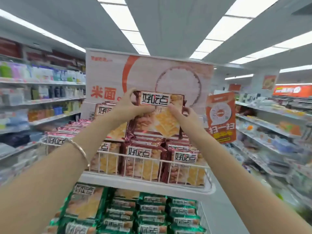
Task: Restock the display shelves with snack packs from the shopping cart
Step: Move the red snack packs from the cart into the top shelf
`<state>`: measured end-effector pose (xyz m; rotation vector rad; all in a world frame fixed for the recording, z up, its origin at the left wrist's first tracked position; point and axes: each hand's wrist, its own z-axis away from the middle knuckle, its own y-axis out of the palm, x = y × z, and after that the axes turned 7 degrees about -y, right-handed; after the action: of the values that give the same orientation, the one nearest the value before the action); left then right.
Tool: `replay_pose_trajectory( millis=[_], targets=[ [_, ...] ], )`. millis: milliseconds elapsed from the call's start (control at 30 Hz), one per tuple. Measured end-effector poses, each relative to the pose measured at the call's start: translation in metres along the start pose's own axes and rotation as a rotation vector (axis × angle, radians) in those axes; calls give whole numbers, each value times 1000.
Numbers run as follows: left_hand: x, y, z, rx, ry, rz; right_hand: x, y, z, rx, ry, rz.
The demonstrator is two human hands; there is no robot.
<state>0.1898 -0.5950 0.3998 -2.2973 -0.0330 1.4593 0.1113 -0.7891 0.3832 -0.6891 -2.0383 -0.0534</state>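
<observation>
A maroon snack pack (158, 119) with crackers pictured on it stands upright on top of the stacked maroon packs on the upper display shelf (143, 182). My left hand (130, 105) grips its upper left edge, thumb on the front and fingers curled over the top. My right hand (181, 114) pinches its upper right edge. More maroon packs (143, 162) stand behind the white wire rail (152, 157). Green packs (152, 215) fill the shelf below. The shopping cart is out of view.
A large pink and orange poster (118, 75) rises behind the display. An orange hanging sign (221, 115) sits to its right. Aisle shelves with bottles (42, 92) run along the left and shelves with goods (270, 132) along the right.
</observation>
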Motion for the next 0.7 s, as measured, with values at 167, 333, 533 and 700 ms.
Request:
replay_pose_trajectory(
  millis=[167, 333, 533, 700],
  targets=[
    [1, 7, -64, 112, 45, -213, -40, -18, -37, 6, 0, 10],
    [1, 8, -125, 180, 105, -478, -68, 3, -80, 51, 52, -51],
    [22, 20, -170, 317, 60, -1036, -118, 18, -115, 252, 172, 80],
    [32, 27, -176, 492, 92, -981, -125, 19, -117, 274, 180, 60]
  ],
)
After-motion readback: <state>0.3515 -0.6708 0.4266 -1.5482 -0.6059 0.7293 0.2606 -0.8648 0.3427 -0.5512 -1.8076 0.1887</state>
